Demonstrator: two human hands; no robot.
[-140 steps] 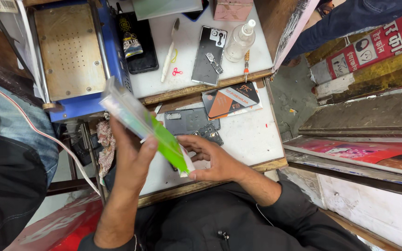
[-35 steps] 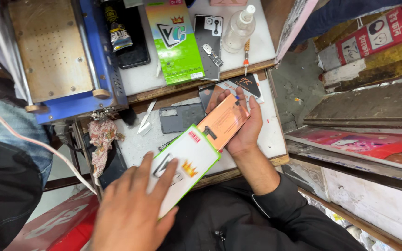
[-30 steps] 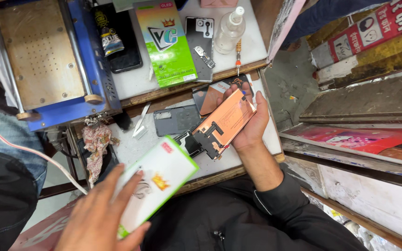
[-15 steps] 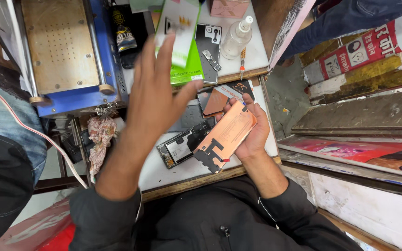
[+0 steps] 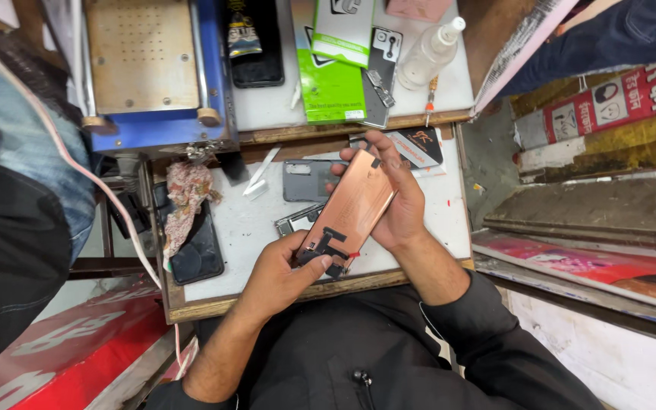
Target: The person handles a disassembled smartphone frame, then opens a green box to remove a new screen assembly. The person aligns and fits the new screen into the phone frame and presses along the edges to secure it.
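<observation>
I see my right hand cradling the copper panel while my left hand pinches its lower end, above the table front edge, bare surface leftward.

The copper-coloured phone screen panel is a flat, shiny rectangle with black flex cables at its lower end. It is held tilted above the counter, both hands gripping it.

We see a copper-coloured, smooth metallic-sheen panel above a matt white worktop with a rough, worn wooden edge; beyond the worktop, glossy green card packaging and a clear plastic bottle.
</observation>
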